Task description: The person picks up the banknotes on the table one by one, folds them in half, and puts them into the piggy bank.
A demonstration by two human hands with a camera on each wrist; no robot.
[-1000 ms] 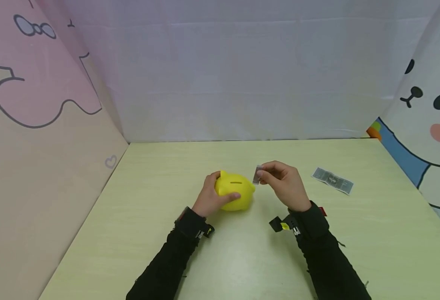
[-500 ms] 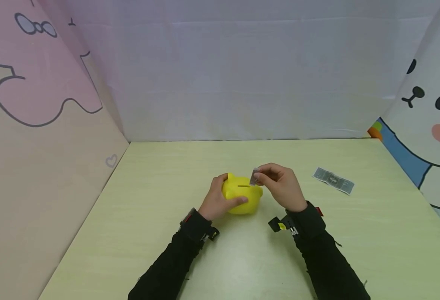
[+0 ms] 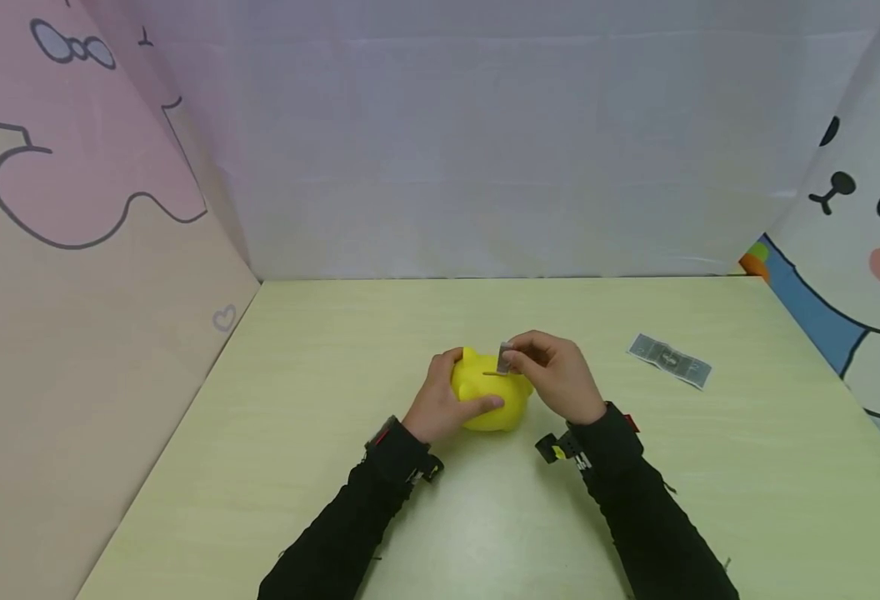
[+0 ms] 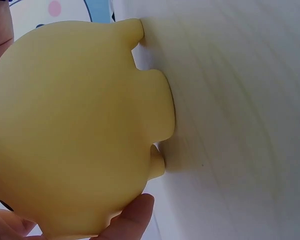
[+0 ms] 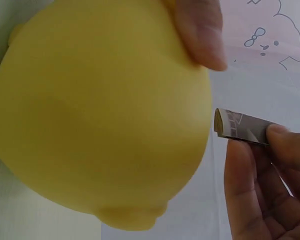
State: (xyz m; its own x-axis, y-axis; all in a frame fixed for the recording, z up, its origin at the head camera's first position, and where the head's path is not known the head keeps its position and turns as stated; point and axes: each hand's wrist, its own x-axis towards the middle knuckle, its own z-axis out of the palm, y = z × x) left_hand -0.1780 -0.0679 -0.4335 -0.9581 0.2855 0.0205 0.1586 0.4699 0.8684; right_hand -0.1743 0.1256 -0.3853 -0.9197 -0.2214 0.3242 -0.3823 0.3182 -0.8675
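A yellow piggy bank stands on the table, a narrow slot along its top. My left hand grips it from the left, thumb across the near side and fingers behind. In the left wrist view the feet of the piggy bank are down at the tabletop. My right hand pinches a folded banknote between thumb and fingers, its lower end at the slot's right part. In the right wrist view the folded banknote points at the piggy bank's top, with a small gap showing.
Another banknote, grey-green and unfolded with creases, lies flat on the table to the right of my hands. A white curtain rises behind the table, with cartoon-printed sheets at both sides.
The left hand has shifted the piggy bank to the right and slightly nearer. The right hand has brought the folded banknote left, from beside the piggy bank to over its slot.
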